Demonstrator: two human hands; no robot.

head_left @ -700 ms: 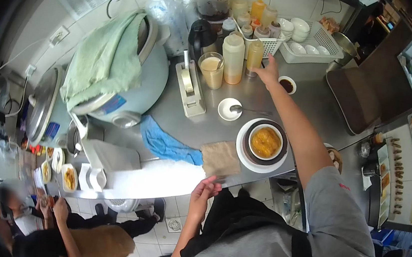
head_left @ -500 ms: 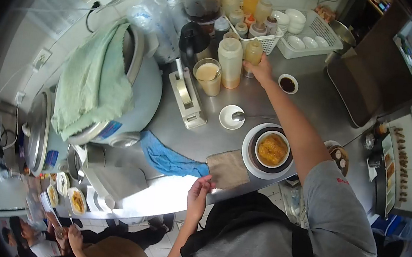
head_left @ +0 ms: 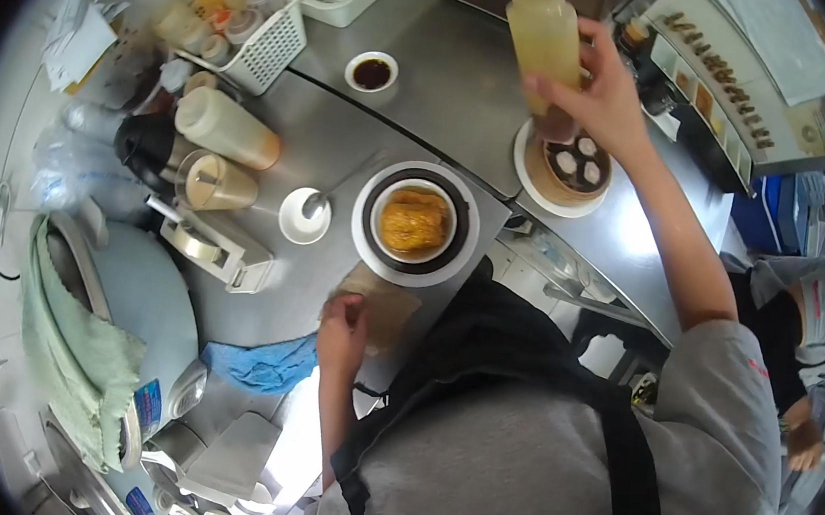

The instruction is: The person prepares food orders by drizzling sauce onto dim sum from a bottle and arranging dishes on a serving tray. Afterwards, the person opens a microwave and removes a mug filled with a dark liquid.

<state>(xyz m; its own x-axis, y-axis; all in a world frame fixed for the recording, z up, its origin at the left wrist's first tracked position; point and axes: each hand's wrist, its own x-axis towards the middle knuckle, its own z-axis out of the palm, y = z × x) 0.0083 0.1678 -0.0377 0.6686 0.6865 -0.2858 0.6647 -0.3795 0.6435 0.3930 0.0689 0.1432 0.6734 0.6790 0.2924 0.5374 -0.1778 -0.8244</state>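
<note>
My right hand [head_left: 606,92] is wrapped round a squeeze bottle [head_left: 543,45] of pale yellow liquid, its nozzle pointing up. It holds the bottle above the counter, near a bamboo steamer [head_left: 545,176] of round whitish pieces on a white plate. Fingers curled, my left hand [head_left: 342,336] rests beside a brown cloth [head_left: 388,315]; what it grips, if anything, is hidden. A blue cloth [head_left: 266,363] lies just left of that hand. In front of me, a bowl of golden-brown food [head_left: 414,223] sits in a dark ring on a white plate [head_left: 364,242].
A small white dish with a spoon [head_left: 304,221] and a bowl of dark sauce [head_left: 372,72] stand on the steel counter. To the left are a larger bottle [head_left: 225,127], a glass of milky drink [head_left: 219,184] and a tape dispenser [head_left: 217,252]. Another person [head_left: 812,330] is at the right.
My right hand has lifted the squeeze bottle from beside the larger bottle and carried it right, near the steamer. The view has turned right. My left hand stays low by the cloths.
</note>
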